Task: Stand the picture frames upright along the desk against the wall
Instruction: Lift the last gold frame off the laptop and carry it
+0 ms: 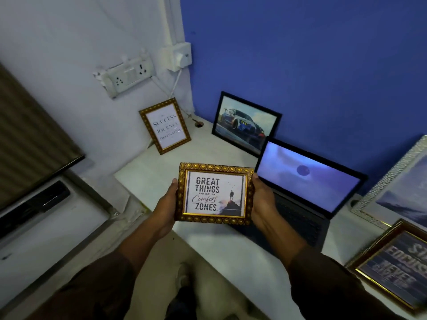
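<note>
I hold a gold frame reading "Great Things... Comfort Zones" (214,195) above the desk's (143,172) front edge, my left hand (166,205) on its left side and my right hand (262,204) on its right side. A gold "Success" frame (164,125) leans upright against the white wall at the back left. A black frame with a car picture (246,123) leans against the blue wall. At the right, a silver-white frame (397,185) leans upright, and a gold "Focus" frame (392,266) appears to lie flat on the desk.
An open laptop (305,183) sits on the desk right of my hands, its screen partly covering the car frame. A socket strip (126,76) and plugged adapter (181,57) are on the white wall. A dark screen (27,139) stands at the left.
</note>
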Demonstrator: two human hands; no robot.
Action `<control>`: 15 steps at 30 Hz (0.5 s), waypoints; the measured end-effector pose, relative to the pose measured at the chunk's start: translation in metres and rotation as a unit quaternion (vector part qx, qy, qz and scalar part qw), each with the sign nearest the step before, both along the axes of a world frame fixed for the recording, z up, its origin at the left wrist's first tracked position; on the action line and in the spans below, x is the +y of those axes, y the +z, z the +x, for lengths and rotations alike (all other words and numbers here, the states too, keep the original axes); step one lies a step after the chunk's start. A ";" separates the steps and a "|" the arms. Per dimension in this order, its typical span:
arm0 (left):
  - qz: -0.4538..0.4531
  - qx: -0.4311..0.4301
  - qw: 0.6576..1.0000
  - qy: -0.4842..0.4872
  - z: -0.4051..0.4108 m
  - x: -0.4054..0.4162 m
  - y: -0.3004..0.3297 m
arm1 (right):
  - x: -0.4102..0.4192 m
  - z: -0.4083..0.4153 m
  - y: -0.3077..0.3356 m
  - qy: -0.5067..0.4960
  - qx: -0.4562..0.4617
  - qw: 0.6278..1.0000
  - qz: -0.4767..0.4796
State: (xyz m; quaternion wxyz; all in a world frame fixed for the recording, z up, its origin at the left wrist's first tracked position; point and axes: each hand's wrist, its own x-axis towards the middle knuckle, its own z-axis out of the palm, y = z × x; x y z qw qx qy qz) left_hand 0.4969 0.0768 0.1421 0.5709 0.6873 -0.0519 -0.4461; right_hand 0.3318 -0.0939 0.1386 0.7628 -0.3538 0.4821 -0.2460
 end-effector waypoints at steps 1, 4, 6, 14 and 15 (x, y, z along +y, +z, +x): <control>0.002 0.036 0.999 -0.003 0.006 0.003 -0.003 | 0.001 0.005 -0.001 0.007 0.005 1.000 -0.004; -0.015 0.110 0.993 -0.033 0.022 0.004 -0.004 | 0.003 0.019 0.002 0.017 0.010 1.000 -0.014; -0.023 0.131 0.989 -0.058 0.034 -0.001 -0.001 | -0.001 0.031 0.002 0.018 0.014 1.000 -0.013; -0.051 0.204 0.971 -0.112 0.093 -0.034 -0.005 | -0.026 0.070 -0.003 0.023 0.020 0.999 -0.037; -0.048 0.203 0.971 -0.114 0.100 -0.042 -0.006 | -0.031 0.077 -0.003 0.018 0.021 0.999 -0.035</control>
